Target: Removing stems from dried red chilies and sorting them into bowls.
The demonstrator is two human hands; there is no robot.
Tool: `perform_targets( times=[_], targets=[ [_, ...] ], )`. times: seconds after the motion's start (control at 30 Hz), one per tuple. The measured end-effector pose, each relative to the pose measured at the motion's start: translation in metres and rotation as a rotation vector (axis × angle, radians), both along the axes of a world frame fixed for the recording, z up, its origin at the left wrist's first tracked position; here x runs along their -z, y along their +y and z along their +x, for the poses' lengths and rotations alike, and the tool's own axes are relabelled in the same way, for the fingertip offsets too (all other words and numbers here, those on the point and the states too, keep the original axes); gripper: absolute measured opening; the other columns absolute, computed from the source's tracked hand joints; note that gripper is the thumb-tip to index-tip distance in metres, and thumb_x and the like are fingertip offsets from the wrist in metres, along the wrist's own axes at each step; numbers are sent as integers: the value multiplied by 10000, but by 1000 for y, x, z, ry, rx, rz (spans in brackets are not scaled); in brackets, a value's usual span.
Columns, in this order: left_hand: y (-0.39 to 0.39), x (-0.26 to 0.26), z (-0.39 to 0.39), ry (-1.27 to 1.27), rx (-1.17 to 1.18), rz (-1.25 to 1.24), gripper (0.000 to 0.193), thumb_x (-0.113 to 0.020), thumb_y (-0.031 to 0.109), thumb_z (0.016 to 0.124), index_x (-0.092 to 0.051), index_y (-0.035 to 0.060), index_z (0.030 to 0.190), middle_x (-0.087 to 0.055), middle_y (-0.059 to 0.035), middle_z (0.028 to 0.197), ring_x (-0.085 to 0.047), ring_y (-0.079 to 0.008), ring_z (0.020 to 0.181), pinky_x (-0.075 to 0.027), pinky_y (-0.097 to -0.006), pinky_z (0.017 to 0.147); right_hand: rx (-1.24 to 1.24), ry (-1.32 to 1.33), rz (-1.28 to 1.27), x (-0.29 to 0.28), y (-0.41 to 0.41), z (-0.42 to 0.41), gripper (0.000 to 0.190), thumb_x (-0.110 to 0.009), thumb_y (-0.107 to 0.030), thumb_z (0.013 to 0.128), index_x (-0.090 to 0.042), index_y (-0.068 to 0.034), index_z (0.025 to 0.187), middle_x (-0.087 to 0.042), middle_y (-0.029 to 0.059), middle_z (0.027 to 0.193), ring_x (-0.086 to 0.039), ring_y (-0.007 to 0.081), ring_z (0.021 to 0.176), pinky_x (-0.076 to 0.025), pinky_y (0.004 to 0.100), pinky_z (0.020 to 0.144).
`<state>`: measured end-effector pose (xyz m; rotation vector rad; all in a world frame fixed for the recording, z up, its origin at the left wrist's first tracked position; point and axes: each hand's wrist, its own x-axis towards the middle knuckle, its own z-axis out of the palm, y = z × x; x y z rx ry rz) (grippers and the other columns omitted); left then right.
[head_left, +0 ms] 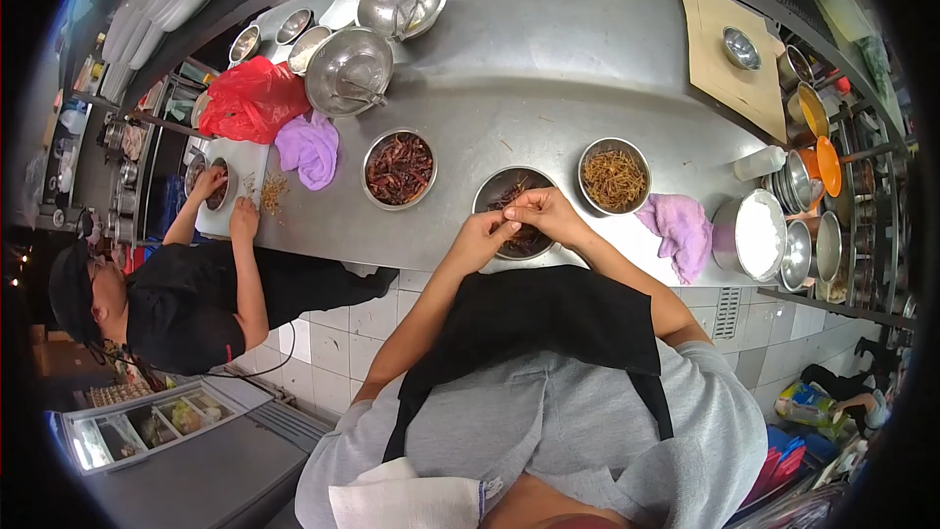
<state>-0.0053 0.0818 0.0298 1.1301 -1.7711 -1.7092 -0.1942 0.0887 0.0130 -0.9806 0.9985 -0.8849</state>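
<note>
Over a steel bowl [482, 200] of dried red chillies [523, 244], my left hand [481, 235] and my right hand [549, 211] meet at the fingertips. Both pinch closely, but whatever lies between the fingers is too small to make out. To the left stands a steel bowl of dark dried chillies [400, 167]. Another steel bowl, filled with thin brown stems [614, 178], is beside my right hand. Parts of the middle bowl are hidden by my hands.
At the left a co-worker [183, 301] handles a bowl near loose stems [274, 193]. Purple cloths [308, 150] [679, 235], a red plastic bag [253, 99] and large steel bowls [349, 72] lie about the steel table [529, 29]. A tub of white powder [760, 235] stands right.
</note>
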Motion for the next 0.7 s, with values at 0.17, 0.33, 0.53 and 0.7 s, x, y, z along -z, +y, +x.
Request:
perform_targets(
  times=[0.17,0.33,0.53,0.7],
  targets=[
    [-2,16,2,93,-66,74,267,-603,232,967,-684,-21,986,-695,-39,872,-620,-100,832,-497,-262,788,111,1,71,-11,1,-3,238,-674,-232,926,-714,2,930,-681,15,776,-588,53,716,-486,220,656],
    [0,8,1,133,-160,305,286,-598,260,974,-672,-16,996,-624,1,750,-509,-41,633,-407,-211,569,148,143,-187,7,6,-2,249,-661,-229,935,-716,13,940,-681,16,774,-578,48,709,-481,216,657],
    [5,20,0,371,-198,492,257,-595,275,978,-644,23,974,-505,53,672,-330,-13,508,-234,-196,451,144,-5,-88,0,10,7,223,-657,-203,938,-698,9,885,-660,-3,749,-563,52,719,-476,239,637],
    [3,7,4,260,-163,438,231,-595,253,976,-645,41,899,-514,49,679,-364,-29,536,-279,-212,481,106,530,-520,-20,15,2,160,-632,-145,908,-652,8,864,-646,106,764,-629,249,681,-493,327,619]
  ],
)
